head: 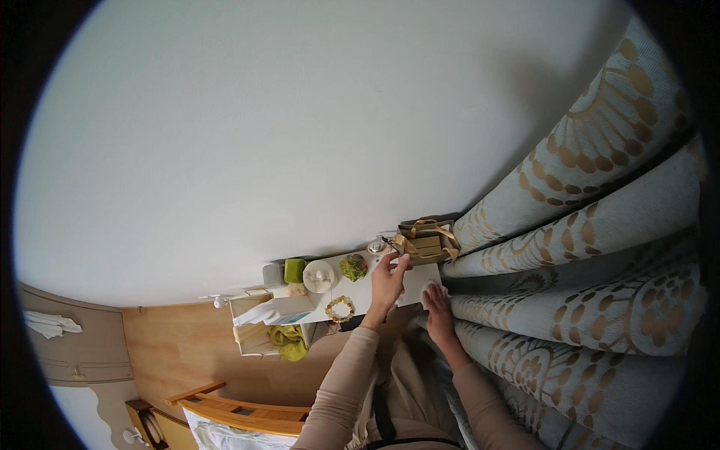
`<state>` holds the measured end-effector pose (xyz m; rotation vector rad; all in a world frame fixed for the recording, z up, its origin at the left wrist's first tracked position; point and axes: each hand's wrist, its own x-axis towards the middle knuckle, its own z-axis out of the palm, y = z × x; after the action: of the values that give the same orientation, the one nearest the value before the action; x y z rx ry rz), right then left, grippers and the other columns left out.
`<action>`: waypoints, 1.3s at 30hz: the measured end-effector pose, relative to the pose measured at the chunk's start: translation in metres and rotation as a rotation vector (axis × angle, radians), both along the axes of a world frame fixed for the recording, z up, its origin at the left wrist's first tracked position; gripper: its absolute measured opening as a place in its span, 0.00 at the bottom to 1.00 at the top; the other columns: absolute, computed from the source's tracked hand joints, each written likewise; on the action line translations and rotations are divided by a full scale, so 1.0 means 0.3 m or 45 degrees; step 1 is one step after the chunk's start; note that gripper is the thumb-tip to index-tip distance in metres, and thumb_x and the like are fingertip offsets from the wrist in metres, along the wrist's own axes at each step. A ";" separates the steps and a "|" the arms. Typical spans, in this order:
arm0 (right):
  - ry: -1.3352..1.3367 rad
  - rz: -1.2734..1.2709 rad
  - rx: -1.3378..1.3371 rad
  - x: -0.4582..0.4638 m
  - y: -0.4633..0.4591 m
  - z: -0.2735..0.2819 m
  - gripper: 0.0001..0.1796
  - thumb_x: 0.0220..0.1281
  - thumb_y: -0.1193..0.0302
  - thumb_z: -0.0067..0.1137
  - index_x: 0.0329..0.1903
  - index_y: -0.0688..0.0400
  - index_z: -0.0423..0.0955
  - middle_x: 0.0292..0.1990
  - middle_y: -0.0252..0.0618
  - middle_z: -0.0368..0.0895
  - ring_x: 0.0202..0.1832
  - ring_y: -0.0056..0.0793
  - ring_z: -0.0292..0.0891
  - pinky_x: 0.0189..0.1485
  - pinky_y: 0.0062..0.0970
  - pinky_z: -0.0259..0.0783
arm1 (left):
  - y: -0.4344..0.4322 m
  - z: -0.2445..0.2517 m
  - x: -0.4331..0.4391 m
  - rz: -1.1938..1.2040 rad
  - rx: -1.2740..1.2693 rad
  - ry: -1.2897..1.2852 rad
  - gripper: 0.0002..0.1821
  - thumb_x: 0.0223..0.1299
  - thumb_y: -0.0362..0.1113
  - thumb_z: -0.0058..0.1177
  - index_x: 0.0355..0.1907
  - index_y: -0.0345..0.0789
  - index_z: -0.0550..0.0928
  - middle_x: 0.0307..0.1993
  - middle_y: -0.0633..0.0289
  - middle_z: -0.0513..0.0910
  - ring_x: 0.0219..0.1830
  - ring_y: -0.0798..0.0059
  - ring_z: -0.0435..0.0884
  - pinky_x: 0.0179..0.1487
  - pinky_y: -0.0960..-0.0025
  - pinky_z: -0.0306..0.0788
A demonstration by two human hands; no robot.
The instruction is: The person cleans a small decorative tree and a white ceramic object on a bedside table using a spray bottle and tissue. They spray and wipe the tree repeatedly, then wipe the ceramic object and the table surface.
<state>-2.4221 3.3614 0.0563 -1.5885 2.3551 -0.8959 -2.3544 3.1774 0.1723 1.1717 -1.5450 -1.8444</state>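
My left hand [389, 282] is raised over the white tabletop [360, 287], its fingers close to the handle of a paper gift bag [428, 246]. A small dark item shows at its fingertips; whether the hand grips it is unclear. My right hand [437, 306] presses a white tissue or cloth [428, 288] on the right end of the tabletop, beside the curtain. A round glass or metal object [377, 246] stands behind my left hand. To its left are a small green plant [353, 267], a beaded bracelet [339, 309] and a round white lidded container [319, 276].
Further left are a green cube [295, 270], a grey container [273, 275], a tissue pack [289, 310] and an open bin [244, 332] with a green cloth [290, 342]. Patterned curtains [540, 247] hang close on the right. A wooden bed frame [247, 413] stands lower left.
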 end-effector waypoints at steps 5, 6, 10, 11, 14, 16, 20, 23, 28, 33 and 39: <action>-0.016 0.011 -0.017 0.001 -0.002 0.004 0.32 0.50 0.88 0.46 0.62 0.60 0.64 0.68 0.49 0.56 0.71 0.48 0.48 0.70 0.46 0.48 | -0.008 -0.004 0.013 0.031 0.162 0.055 0.22 0.62 0.46 0.55 0.49 0.30 0.74 0.28 0.58 0.83 0.12 0.86 0.67 0.16 0.80 0.60; -0.013 0.006 -0.017 -0.002 -0.001 0.004 0.32 0.50 0.88 0.46 0.62 0.60 0.64 0.68 0.49 0.56 0.71 0.48 0.48 0.70 0.46 0.48 | 0.001 -0.013 0.037 0.038 0.147 0.047 0.21 0.62 0.46 0.56 0.49 0.31 0.74 0.26 0.59 0.82 0.12 0.86 0.67 0.16 0.80 0.60; -0.040 -0.008 -0.019 0.001 0.000 0.005 0.31 0.51 0.88 0.45 0.62 0.61 0.64 0.68 0.49 0.57 0.71 0.48 0.49 0.70 0.46 0.48 | 0.033 -0.056 0.197 0.073 0.170 -0.013 0.17 0.65 0.45 0.51 0.42 0.31 0.77 0.23 0.61 0.80 0.13 0.86 0.67 0.16 0.80 0.60; -0.043 -0.016 -0.030 0.002 -0.001 0.002 0.31 0.52 0.88 0.45 0.62 0.61 0.64 0.68 0.49 0.57 0.71 0.48 0.49 0.70 0.46 0.48 | 0.042 -0.069 0.236 0.081 0.187 -0.031 0.16 0.66 0.45 0.49 0.40 0.32 0.78 0.23 0.62 0.80 0.13 0.86 0.67 0.16 0.80 0.60; -0.040 -0.037 -0.056 0.004 -0.006 -0.015 0.30 0.52 0.89 0.45 0.62 0.61 0.65 0.68 0.49 0.57 0.71 0.49 0.49 0.70 0.46 0.49 | 0.053 -0.091 0.334 0.075 0.330 0.000 0.16 0.67 0.42 0.48 0.42 0.30 0.80 0.24 0.63 0.80 0.17 0.86 0.69 0.18 0.81 0.61; -0.018 -0.034 -0.063 0.005 -0.007 -0.015 0.30 0.52 0.89 0.44 0.62 0.62 0.65 0.67 0.49 0.58 0.71 0.49 0.49 0.70 0.46 0.50 | 0.067 -0.130 0.368 0.067 0.266 -0.031 0.15 0.65 0.40 0.51 0.46 0.31 0.80 0.24 0.64 0.81 0.16 0.87 0.69 0.18 0.82 0.62; -0.056 0.002 -0.061 0.017 -0.012 0.000 0.28 0.53 0.89 0.43 0.60 0.63 0.67 0.66 0.49 0.60 0.70 0.48 0.51 0.70 0.46 0.50 | 0.091 -0.148 0.385 -0.052 0.264 -0.056 0.17 0.62 0.35 0.55 0.53 0.33 0.79 0.30 0.64 0.83 0.17 0.88 0.70 0.20 0.82 0.65; -0.129 0.097 -0.073 0.027 -0.008 -0.001 0.26 0.55 0.89 0.43 0.59 0.64 0.68 0.63 0.49 0.64 0.69 0.47 0.54 0.69 0.43 0.53 | 0.122 -0.119 0.358 -0.085 0.330 -0.002 0.18 0.61 0.31 0.55 0.54 0.32 0.78 0.33 0.63 0.84 0.18 0.88 0.71 0.20 0.82 0.66; -1.305 -0.452 -0.349 0.101 -0.052 0.063 0.21 0.61 0.83 0.43 0.57 0.64 0.70 0.55 0.44 0.74 0.58 0.38 0.70 0.62 0.34 0.64 | 0.151 -0.095 0.354 -0.022 0.339 0.093 0.18 0.59 0.28 0.56 0.54 0.31 0.77 0.33 0.62 0.84 0.19 0.87 0.73 0.20 0.83 0.66; -2.786 -0.620 -0.573 0.214 -0.069 0.237 0.20 0.65 0.67 0.46 0.57 0.60 0.69 0.52 0.38 0.76 0.55 0.34 0.72 0.61 0.36 0.64 | 0.181 -0.061 0.391 0.031 0.252 0.076 0.16 0.57 0.26 0.58 0.49 0.29 0.80 0.35 0.62 0.84 0.20 0.87 0.74 0.21 0.82 0.68; -2.704 -0.271 -0.537 0.274 -0.112 0.264 0.18 0.68 0.67 0.48 0.57 0.59 0.68 0.49 0.37 0.77 0.50 0.31 0.74 0.56 0.32 0.68 | 0.206 -0.002 0.427 0.054 -0.174 0.022 0.13 0.54 0.24 0.59 0.44 0.28 0.83 0.34 0.63 0.83 0.25 0.85 0.76 0.29 0.81 0.71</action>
<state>-2.3399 3.3278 0.1354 0.1543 0.6727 -1.7164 -2.2263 3.2393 0.1716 1.1140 -1.5973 -1.6890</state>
